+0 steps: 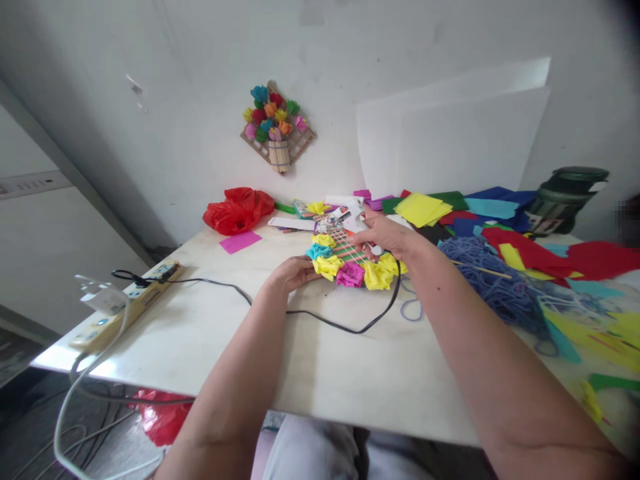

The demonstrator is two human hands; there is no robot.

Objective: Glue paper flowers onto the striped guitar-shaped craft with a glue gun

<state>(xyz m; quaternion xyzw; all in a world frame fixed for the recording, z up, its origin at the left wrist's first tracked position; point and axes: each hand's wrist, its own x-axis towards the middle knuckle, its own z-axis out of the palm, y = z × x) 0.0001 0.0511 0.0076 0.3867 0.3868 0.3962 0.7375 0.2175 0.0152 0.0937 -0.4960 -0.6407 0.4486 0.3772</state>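
Lattice [349,252] btwn curled L fingers [301,265]

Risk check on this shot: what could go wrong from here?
1. Snag: the black cord runs from the power strip, passes out of sight behind the left forearm, and leads to the white tool in the right hand. An arm move might tug it.
2. Burn: if that's a glue gun, as it looks, the left hand at the flower-trimmed piece is close.
3. Tangle: loose blue yarn beside the right forearm might catch.
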